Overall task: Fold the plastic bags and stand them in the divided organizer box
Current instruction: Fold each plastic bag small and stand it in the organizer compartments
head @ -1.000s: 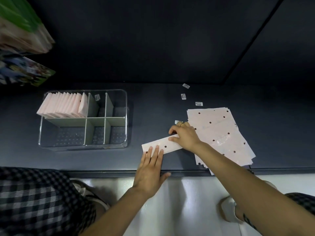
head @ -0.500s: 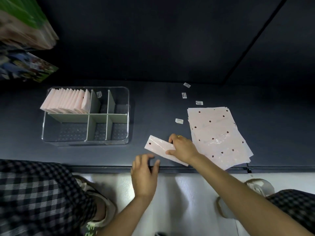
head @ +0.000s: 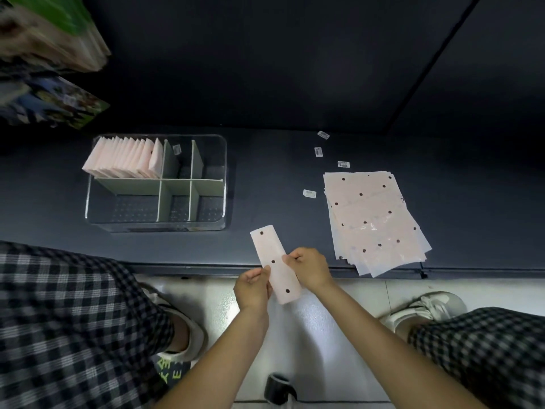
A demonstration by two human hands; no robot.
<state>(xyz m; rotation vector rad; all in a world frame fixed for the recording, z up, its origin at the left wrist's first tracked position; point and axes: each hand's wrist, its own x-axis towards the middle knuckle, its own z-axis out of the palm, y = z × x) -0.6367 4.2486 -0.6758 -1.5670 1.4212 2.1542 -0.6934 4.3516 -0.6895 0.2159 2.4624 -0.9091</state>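
A pale pink bag with dark dots, folded into a long narrow strip (head: 271, 255), hangs over the shelf's front edge. My left hand (head: 252, 287) pinches its left edge and my right hand (head: 309, 268) pinches its right edge. A stack of flat dotted bags (head: 373, 219) lies on the dark shelf to the right. The clear divided organizer box (head: 225, 178) stands at the left, with several folded pink bags (head: 124, 157) upright in its back left compartment.
Small white stickers (head: 309, 193) lie scattered between the box and the stack. Stacked printed packets (head: 50, 33) jut out at the upper left. My checked trouser legs and shoes flank a white floor below the shelf edge.
The folded strip has been lifted off the shelf and turned lengthwise toward me. My left hand, flat on it a second ago, now pinches it together with the right.
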